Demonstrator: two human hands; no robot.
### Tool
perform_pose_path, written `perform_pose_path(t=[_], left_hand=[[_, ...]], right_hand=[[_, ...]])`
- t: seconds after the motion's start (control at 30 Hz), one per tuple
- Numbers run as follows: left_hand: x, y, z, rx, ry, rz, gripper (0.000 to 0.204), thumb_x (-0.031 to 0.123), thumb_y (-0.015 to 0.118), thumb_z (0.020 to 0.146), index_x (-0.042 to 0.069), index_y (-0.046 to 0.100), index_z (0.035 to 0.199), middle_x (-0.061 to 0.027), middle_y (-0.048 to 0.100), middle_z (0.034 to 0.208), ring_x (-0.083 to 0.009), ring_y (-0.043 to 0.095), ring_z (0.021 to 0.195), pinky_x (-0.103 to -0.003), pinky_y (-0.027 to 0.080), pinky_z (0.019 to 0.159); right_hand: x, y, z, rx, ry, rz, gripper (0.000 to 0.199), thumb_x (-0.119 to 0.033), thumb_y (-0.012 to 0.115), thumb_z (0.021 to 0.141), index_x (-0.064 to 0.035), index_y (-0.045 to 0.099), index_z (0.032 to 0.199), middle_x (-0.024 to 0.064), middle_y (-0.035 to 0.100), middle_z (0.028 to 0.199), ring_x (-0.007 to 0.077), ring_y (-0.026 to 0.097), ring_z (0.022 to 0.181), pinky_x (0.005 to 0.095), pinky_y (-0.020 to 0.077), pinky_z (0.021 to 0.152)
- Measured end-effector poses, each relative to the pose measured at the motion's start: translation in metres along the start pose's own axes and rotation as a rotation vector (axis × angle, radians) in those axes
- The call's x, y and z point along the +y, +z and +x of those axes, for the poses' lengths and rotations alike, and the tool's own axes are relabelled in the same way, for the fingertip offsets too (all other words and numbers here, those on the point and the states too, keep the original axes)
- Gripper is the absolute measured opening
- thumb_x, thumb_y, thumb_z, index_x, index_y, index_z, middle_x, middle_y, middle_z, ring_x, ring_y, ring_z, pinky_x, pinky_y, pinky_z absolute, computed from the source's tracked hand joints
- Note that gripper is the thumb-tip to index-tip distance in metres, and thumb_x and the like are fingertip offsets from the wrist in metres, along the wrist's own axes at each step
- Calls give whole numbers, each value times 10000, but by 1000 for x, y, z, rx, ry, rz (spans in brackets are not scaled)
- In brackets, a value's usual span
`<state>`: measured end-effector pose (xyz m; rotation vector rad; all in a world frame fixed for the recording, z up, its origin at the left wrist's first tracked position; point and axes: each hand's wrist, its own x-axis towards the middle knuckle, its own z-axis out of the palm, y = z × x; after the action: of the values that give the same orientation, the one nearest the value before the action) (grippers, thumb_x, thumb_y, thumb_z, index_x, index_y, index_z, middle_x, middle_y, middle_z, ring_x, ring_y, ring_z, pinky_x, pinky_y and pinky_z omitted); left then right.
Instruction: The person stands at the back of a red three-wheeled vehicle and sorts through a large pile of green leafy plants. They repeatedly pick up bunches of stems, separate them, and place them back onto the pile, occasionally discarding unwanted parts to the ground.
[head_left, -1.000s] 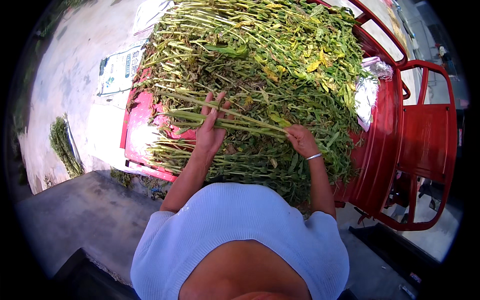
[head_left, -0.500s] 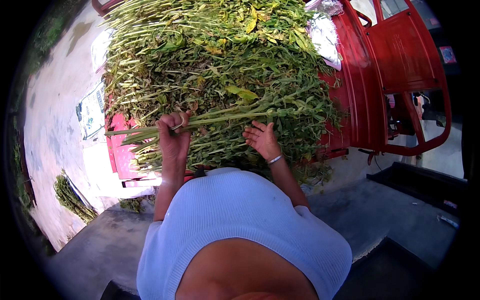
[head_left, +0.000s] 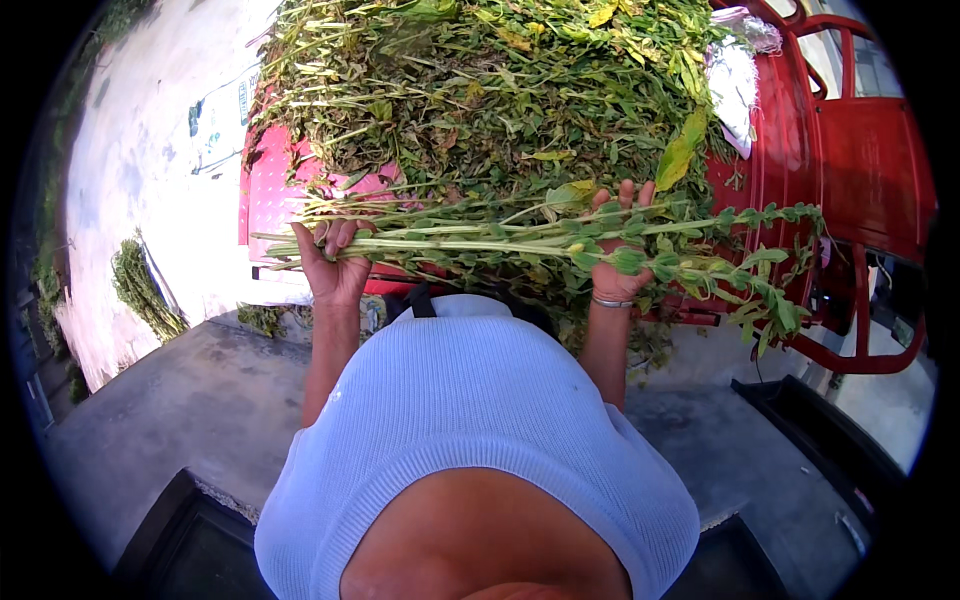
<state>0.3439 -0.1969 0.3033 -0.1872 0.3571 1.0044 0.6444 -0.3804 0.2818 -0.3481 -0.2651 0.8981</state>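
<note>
The left hand point(head_left: 338, 262) is closed around the bare stem ends of a small bundle of leafy stalks point(head_left: 470, 243); from my end I read that as the firm grip, since the stems are thin and gather easily into a fist there. The right hand point(head_left: 610, 275) is open, palm up, fingers stretched past the stalks, which lie across it. I take it to be propping rather than clamping: the leafy part looks bulky and floppy, and a flat palm would carry it without crushing the leaves.

Through the head view I have the bundle running crosswise above the near edge of the red cargo bed point(head_left: 278, 190), bare ends toward the bed's left edge, leafy tips drooping over its right end. Holding it at two well-separated places probably keeps such long stalks from sagging in the middle.

Beyond the bundle, the heap of cut plants point(head_left: 470, 120) spreads toward the far edge. Its pale stems mostly point left too, seemingly laid alike so the butts stay together. A white sack point(head_left: 733, 95) sits at the bed's right side, against the heap; I cannot tell why it is there.
</note>
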Motion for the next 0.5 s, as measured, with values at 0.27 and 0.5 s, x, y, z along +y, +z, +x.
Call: perform_pose_path(t=[0.27,0.5], left_hand=[[13,-106,33,518,85,249,444,508,345,921,77,424,846,-11,306,553,-170,363,565,-373,426,762],[50,-132,44,520,50,234,440,490,390,909,62,416,811,-47,382,588,-205,420,599,-444,433,822]], right_hand=[[66,-112,-72,816,315,147,462,-449,546,848,-180,478,1217,70,429,1306,299,399,1190,537,285,1010],[83,-134,-97,456,194,-483,346,-319,476,902,-125,495,1187,82,461,1280,296,435,1170,485,348,965]])
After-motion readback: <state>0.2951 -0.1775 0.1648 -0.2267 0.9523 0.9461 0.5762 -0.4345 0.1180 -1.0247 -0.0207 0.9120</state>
